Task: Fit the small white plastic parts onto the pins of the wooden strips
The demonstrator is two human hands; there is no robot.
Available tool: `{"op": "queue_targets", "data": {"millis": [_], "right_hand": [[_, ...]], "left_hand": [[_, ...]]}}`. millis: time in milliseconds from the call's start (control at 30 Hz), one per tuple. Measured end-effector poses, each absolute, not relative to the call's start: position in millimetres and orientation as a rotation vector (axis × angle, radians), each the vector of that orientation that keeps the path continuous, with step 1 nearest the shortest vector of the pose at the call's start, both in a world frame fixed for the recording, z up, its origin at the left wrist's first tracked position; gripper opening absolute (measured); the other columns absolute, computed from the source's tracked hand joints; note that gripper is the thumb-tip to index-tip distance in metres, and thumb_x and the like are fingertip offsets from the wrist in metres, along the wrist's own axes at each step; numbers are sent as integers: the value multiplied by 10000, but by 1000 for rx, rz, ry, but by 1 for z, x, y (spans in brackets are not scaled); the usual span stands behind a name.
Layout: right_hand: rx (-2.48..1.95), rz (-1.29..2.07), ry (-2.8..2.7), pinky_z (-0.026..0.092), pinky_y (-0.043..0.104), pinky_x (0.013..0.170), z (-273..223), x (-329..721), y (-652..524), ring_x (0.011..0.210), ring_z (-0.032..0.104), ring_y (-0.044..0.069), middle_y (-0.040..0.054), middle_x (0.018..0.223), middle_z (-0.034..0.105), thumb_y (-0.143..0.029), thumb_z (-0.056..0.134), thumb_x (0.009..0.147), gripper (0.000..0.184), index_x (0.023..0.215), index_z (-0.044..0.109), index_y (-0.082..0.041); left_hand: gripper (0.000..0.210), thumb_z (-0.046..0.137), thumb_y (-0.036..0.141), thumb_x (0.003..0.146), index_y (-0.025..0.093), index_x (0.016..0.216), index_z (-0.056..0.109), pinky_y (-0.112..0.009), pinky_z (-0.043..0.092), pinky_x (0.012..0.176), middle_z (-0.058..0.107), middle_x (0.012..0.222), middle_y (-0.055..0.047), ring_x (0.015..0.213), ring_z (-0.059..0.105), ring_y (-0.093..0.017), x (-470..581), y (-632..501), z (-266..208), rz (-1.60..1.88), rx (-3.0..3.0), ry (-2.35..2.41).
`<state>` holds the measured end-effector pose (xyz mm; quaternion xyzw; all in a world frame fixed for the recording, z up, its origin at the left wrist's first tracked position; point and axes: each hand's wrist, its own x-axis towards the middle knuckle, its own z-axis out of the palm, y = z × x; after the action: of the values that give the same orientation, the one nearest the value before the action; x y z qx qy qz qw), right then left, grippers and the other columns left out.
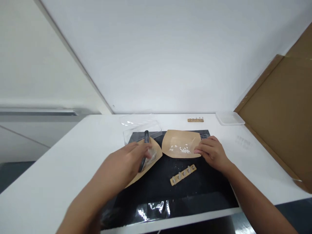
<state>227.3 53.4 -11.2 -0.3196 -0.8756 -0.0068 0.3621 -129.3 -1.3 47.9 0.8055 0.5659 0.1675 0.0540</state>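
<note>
My left hand [130, 159] is closed around a slim black stick-like tool [146, 136], its fingers slightly blurred. The tool slants over a tan paper tray [157, 149], which the hand partly hides; clear or whitish material shows inside it. Another tan paper tray [179, 136] lies to the right, with small white pieces [184, 150] scattered in its lower half. My right hand [211, 152] pinches this tray's right edge between thumb and fingers. Below the trays, a small tan strip [183, 174] carries several clear, upright little parts.
A black mat [207, 191] covers part of the white table [65, 156]. Clear plastic sheets or lids [143, 128] lie behind the left tray. At the back are a second strip [195, 120] and a clear plastic container [229, 118]. Brown cardboard [287, 107] stands at the right.
</note>
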Motion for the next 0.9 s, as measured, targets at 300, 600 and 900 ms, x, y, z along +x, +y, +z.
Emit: {"op": "queue_targets", "data": {"millis": [300,600,900], "right_hand": [[-867,120,-2239,439,380,873,-14,229,50,927,776,161,5,1188,815,-45,432,1056,496,1471,512,-304],[-936,110,-2215,484,427,948,-13,229,49,973,777,213,26,1098,804,-63,494,977,475,1399,543,-274],[-933,86,-2191,504,463,962,-7,227,47,1138,682,270,79,1180,723,-95,536,979,391,1321,586,-278]], "left_hand": [[425,431,451,964,292,1100,801,-363,529,714,783,1177,-83,923,753,-304,-175,-18,29,-26,2178,2047],[258,622,439,828,273,878,813,-323,464,679,802,951,-88,847,733,-294,-161,-3,13,-150,2014,2086],[268,603,470,870,304,867,813,-303,469,716,805,926,-49,849,726,-269,-169,0,-3,-89,2016,2061]]}}
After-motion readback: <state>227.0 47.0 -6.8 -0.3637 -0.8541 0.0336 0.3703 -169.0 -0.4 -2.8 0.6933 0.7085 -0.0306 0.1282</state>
